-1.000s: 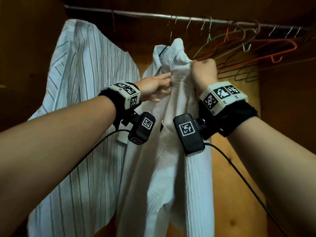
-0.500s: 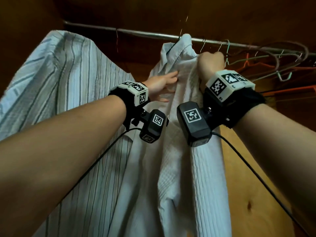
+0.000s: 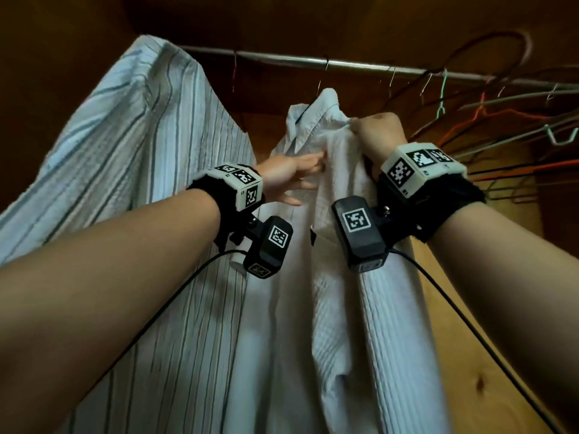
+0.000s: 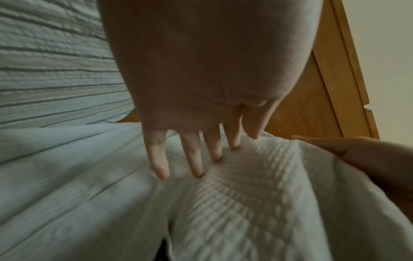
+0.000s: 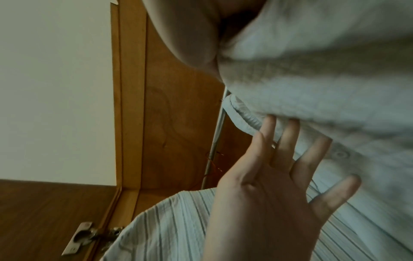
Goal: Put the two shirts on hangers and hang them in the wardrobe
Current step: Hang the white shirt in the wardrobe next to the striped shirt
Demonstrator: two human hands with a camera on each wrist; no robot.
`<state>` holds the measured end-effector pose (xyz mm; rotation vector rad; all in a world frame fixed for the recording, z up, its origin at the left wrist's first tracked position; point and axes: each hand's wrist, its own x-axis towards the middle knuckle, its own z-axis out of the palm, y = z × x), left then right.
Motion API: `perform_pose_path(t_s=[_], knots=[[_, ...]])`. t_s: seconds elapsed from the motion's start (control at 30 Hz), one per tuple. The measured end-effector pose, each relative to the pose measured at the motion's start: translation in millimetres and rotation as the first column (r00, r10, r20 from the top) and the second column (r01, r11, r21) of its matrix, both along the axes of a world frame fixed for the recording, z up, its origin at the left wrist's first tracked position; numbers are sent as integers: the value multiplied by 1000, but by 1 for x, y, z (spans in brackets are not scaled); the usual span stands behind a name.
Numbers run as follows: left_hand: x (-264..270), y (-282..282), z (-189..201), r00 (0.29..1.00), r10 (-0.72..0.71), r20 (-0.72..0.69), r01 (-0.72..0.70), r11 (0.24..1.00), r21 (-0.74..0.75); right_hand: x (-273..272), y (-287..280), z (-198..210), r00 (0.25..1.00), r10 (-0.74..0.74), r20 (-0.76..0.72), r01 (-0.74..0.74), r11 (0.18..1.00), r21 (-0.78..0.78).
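Note:
A white textured shirt (image 3: 344, 308) hangs in the middle on a wire hanger (image 3: 319, 86) whose hook reaches up to the metal rail (image 3: 360, 64). My right hand (image 3: 376, 130) grips the shirt's shoulder next to the collar; in the right wrist view the hand (image 5: 192, 44) has cloth bunched in it. My left hand (image 3: 308, 173) is open, its straight fingers (image 4: 196, 159) touching the shirt's front. A striped shirt (image 3: 141, 183) hangs on the rail to the left, against the white shirt.
Several empty wire hangers (image 3: 501, 120), orange, grey and green, crowd the rail on the right. The wooden wardrobe back wall (image 3: 454, 308) is behind the shirts. The door frame (image 5: 132, 88) and a hinge (image 5: 89, 234) show in the right wrist view.
Both hands carried the white shirt upward to the rail. The right hand kept its grip at the shoulder and the left hand stayed flat on the front.

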<state>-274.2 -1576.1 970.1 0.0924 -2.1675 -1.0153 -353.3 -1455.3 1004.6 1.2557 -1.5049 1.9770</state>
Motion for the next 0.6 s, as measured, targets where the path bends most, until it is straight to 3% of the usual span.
perform_pose_path(t_s=[0.13, 0.3, 0.43, 0.5, 0.6], knots=[[19, 6, -33, 999, -44, 12, 44, 998, 44, 11, 8, -48, 979, 168, -117, -147, 974, 170], [38, 28, -99, 1000, -29, -12, 29, 998, 51, 16, 17, -132, 970, 210, -119, -167, 941, 295], [44, 52, -152, 982, 132, -135, -141, 988, -64, 25, 28, -205, 967, 237, -95, -165, 862, 479], [47, 61, -179, 959, 196, -207, -206, 978, -26, 30, 33, -235, 975, 211, -66, -149, 846, 513], [51, 72, -212, 939, 317, -130, -308, 948, 82, 33, 39, -269, 986, 162, -44, -120, 864, 489]])
